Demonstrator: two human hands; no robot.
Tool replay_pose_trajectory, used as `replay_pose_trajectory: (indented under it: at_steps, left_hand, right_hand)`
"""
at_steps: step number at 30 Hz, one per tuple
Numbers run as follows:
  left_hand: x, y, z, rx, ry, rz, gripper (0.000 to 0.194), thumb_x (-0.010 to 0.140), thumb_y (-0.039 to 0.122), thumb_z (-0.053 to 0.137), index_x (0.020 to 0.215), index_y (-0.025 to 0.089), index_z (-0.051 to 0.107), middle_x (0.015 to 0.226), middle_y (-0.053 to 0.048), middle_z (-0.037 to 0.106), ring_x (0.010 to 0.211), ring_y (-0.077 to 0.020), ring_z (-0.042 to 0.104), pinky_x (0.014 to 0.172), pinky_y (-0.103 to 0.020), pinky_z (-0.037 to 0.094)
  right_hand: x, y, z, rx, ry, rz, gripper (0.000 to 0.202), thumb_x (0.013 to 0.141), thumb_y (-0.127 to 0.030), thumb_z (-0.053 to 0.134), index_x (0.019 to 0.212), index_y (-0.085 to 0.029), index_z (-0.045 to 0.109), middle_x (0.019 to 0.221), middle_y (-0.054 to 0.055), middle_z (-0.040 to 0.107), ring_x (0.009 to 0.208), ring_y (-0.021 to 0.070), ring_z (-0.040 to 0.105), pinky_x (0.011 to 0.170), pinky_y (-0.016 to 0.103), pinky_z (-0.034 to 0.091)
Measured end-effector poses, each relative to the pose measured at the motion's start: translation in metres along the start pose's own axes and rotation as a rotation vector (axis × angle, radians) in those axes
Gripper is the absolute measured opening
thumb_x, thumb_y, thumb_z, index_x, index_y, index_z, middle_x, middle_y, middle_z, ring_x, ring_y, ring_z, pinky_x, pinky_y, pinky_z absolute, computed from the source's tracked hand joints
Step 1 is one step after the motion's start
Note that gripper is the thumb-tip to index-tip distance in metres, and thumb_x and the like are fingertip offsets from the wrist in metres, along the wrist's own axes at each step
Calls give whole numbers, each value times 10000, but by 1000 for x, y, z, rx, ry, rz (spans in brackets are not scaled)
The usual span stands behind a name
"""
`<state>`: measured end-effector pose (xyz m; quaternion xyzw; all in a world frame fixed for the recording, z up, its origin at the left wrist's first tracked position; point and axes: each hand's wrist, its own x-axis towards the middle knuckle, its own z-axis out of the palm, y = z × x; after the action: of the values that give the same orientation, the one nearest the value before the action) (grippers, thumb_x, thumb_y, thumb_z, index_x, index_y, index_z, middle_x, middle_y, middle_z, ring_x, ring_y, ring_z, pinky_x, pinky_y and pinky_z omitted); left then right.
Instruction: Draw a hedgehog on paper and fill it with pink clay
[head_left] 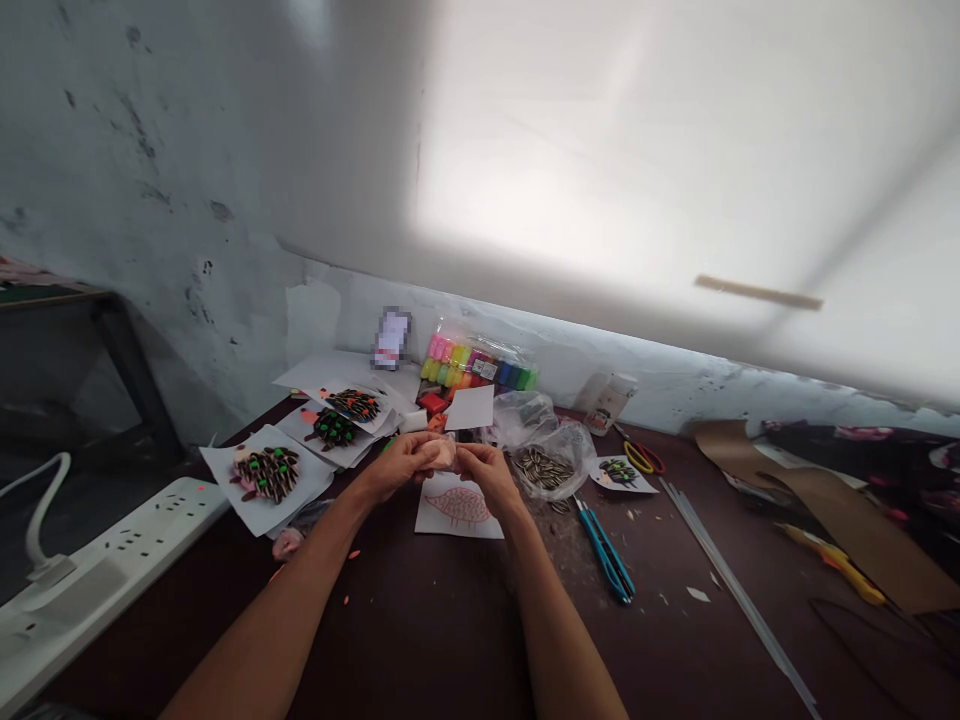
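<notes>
A small lump of pale pink clay [445,455] is pinched between my two hands, above a white paper [427,518] with a red hedgehog-like outline drawing. My left hand [409,462] grips the clay from the left with fingers pressed together. From the right, my right hand [486,470] closes its fingertips on the same lump. To the right of the drawing lies an open plastic bag of striped seeds [544,468]. Papers bearing seed hedgehogs [266,472] with coloured dots are at the left, and a smaller seed piece [619,474] is at the right.
Packs of coloured clay [480,368] stand by the wall near a phone [391,338]. Blue-handled scissors [606,556], yellow-red scissors [643,457], glue sticks [739,595] and a yellow tool [832,562] lie rightward. A white power strip [112,570] runs along the left.
</notes>
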<state>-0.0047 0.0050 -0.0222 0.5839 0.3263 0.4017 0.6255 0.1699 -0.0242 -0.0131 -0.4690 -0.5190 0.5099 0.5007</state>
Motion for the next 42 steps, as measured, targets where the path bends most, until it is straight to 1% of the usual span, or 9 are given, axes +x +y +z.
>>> replay_pose_trajectory:
  at_steps: [2,5,8,11,14,17,25,33,42]
  left_hand:
    - [0,0,-1,10,33,-10,613,689,577,719,1083,110,662,726,4,589,538,-67,433,470,-178,311]
    - [0,2,0,32,83,-17,605,681,565,723,1089,122,671,760,-8,624,569,-81,469,495,-181,333]
    - [0,4,1,52,100,-1,600,671,570,725,1061,116,684,799,-23,650,608,-101,505,520,-193,358]
    - [-1,6,3,47,99,8,585,648,555,746,1020,106,689,843,-43,673,673,-133,556,563,-211,395]
    - [0,7,3,32,108,7,560,632,528,757,992,103,692,858,-50,685,721,-154,585,601,-224,421]
    - [0,6,3,36,121,-4,552,633,523,745,987,103,696,838,-47,689,711,-158,591,603,-231,427]
    - [4,0,-1,76,122,55,485,647,462,723,971,101,698,888,-64,716,777,-187,626,666,-261,466]
    - [5,-2,-2,108,116,47,410,657,406,682,954,124,686,851,-39,708,759,-181,632,684,-271,481]
    - [4,0,-1,223,155,86,408,652,428,648,916,123,711,901,-68,737,849,-233,665,756,-312,507]
  right_hand:
    - [0,-1,0,6,2,16,289,643,-382,730,834,-172,785,662,15,678,569,101,540,538,209,401]
    - [0,0,1,-12,6,12,240,629,-346,731,789,-172,773,646,10,672,561,100,535,529,208,389]
    - [2,3,1,-36,15,-6,214,629,-371,737,691,-166,739,577,-2,627,531,98,509,511,212,372]
    - [4,4,0,-36,8,-13,279,642,-443,737,633,-166,702,562,-1,605,522,98,500,509,221,373]
    - [4,4,-1,-36,-8,-19,319,646,-486,741,645,-170,698,566,-6,595,527,101,505,518,228,381]
    - [3,4,-2,-48,-21,-23,319,658,-489,737,657,-172,700,565,-9,592,526,102,505,521,231,381]
    - [5,5,-1,-81,-24,19,193,651,-351,703,694,-164,728,548,-20,592,518,95,492,532,232,385]
    - [4,4,-1,-108,-22,41,245,647,-384,719,742,-162,763,604,4,638,530,96,511,533,232,386]
    - [1,0,2,-159,-37,36,192,649,-335,709,734,-173,765,594,-9,628,525,94,481,529,233,370]
